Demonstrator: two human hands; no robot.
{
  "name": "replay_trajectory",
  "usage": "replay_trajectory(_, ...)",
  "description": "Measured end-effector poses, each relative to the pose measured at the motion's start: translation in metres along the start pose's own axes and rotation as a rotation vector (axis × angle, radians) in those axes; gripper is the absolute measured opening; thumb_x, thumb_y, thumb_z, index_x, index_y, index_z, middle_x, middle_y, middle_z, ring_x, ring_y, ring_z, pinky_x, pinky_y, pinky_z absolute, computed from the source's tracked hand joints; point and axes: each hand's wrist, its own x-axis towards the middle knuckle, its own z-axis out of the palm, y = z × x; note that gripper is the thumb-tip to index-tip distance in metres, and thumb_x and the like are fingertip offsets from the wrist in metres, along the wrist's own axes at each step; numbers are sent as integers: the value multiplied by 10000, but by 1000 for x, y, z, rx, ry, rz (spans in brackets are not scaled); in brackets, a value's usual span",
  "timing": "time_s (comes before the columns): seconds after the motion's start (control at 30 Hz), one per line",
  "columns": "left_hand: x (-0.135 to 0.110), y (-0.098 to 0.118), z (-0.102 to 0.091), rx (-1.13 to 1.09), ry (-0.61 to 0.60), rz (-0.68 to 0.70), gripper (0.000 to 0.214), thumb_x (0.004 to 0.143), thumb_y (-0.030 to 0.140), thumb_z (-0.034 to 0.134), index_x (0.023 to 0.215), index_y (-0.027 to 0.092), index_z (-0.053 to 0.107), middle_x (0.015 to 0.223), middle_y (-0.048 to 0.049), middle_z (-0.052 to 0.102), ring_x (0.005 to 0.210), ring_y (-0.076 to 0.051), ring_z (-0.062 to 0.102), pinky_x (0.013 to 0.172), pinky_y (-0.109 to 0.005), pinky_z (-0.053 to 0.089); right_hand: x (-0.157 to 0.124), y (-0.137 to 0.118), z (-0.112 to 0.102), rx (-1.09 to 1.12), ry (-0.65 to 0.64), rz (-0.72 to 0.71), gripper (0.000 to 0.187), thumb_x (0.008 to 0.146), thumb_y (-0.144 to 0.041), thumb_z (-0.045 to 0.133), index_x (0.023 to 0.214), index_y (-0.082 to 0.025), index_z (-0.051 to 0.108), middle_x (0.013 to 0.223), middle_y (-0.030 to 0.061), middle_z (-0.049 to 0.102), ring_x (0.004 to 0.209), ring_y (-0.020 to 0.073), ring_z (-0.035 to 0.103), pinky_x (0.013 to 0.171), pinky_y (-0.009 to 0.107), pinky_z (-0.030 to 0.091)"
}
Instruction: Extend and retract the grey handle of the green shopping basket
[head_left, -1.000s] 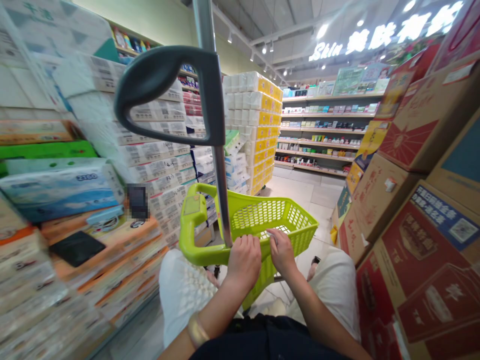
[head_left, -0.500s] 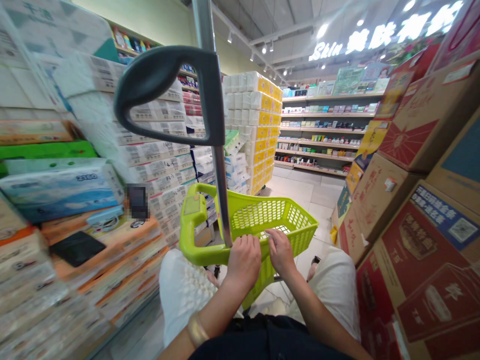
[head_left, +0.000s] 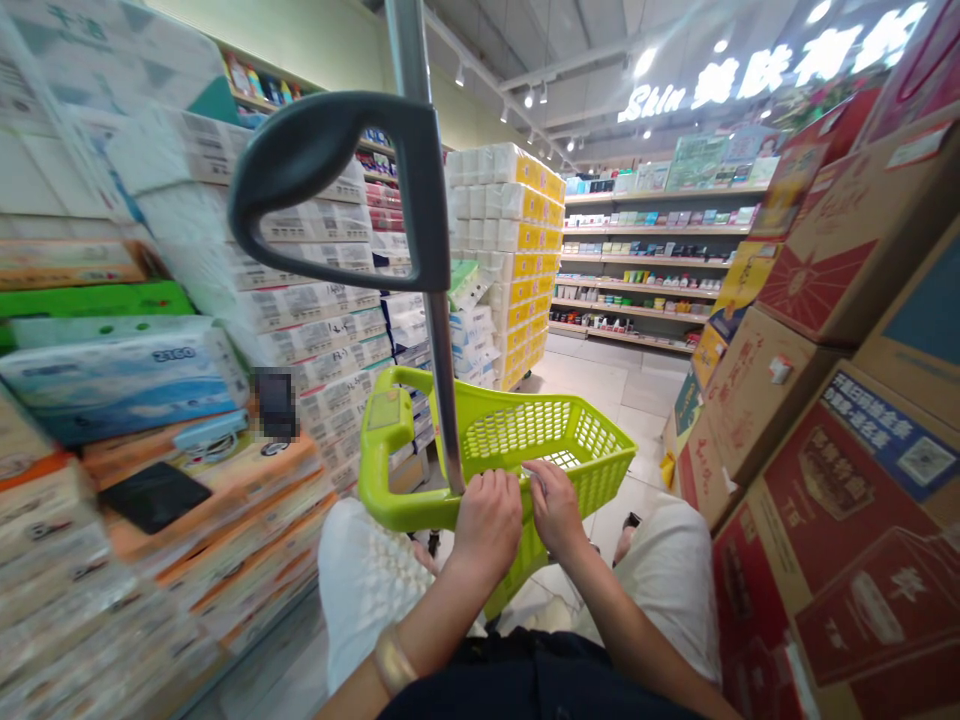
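A lime-green shopping basket cart (head_left: 600, 478) with perforated walls stands between my knees. My left hand (head_left: 491, 515) is closed over its near rim, right beside the foot of a metal pole (head_left: 442, 390). Just to the right, my right hand (head_left: 555, 505) rests at the same rim with curled fingers. A small pale-grey bit shows at those fingertips, too small to name. High on the pole sits a dark grey loop handle (head_left: 424, 200), untouched by either hand. The part of the basket that I can see into holds no goods.
Stacked tissue packs (head_left: 315, 300) line the left side, with a black flat object (head_left: 155, 497) and a light-blue item (head_left: 210, 436) lying on top. Cartons (head_left: 847, 480) rise close on the right. Ahead stand a yellow-and-white stack (head_left: 517, 260) and product shelves (head_left: 645, 262).
My right hand has shifted slightly left and down along the rim, with its fingers curled more. The left hand and the cart have stayed in place.
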Motion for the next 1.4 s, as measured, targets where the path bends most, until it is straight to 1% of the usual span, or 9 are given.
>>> replay_trajectory(0.17,0,0,0,16,4,20,176,825,150,506,981,108,577,836,-94,584,774,-234,520,693,-365,362,-3,-4,3,52,-50,-51,299,897,-196,427,1044,-219,686,1045,81,684,1008,203,611,947,369,474)
replay_trajectory(0.3,1,-1,2,1,-1,-2,122,807,149,511,916,128,563,818,-94,578,763,-249,522,686,-372,369,2,12,-2,-18,11,0,307,874,-192,417,1008,-188,693,988,95,692,958,218,617,908,390,484)
replay_trajectory(0.37,1,-1,4,-4,1,-11,120,802,144,510,910,131,561,813,-95,578,762,-254,524,684,-375,371,3,13,-3,-33,28,29,307,871,-194,415,991,-174,697,975,105,691,948,223,617,898,390,485)
replay_trajectory(0.53,0,0,4,12,19,10,150,822,135,495,946,110,576,810,-91,580,755,-244,524,682,-373,366,-1,-9,2,65,-67,-30,298,898,-201,423,1033,-207,688,1032,86,684,991,199,613,932,354,476)
replay_trajectory(0.6,0,0,2,13,22,16,164,828,134,492,964,103,578,813,-93,581,758,-244,525,684,-373,365,0,-11,3,86,-91,-52,297,902,-204,424,1043,-214,686,1042,82,685,996,198,611,940,359,474)
replay_trajectory(0.83,1,-1,2,-9,0,-9,122,797,159,532,910,128,567,818,-93,579,766,-245,523,691,-369,369,6,14,-4,-13,16,60,311,869,-206,415,988,-186,702,967,98,697,942,224,617,893,398,487)
replay_trajectory(1.03,1,0,3,20,27,21,176,820,145,498,972,106,577,811,-91,581,753,-240,522,680,-369,361,-1,-8,2,89,-80,-38,302,888,-198,432,1043,-218,690,1045,78,688,1005,198,612,953,365,471)
replay_trajectory(1.27,1,0,4,-6,11,-4,124,802,154,518,912,125,568,810,-96,579,759,-253,527,683,-376,368,6,7,-3,6,-4,51,312,872,-202,417,995,-193,704,967,95,695,942,218,622,896,391,492)
replay_trajectory(1.4,1,0,5,16,17,6,137,822,148,503,935,117,574,804,-90,583,749,-246,530,676,-372,364,1,-7,1,49,-53,1,305,880,-199,423,1024,-203,691,1018,89,687,986,208,612,931,377,480)
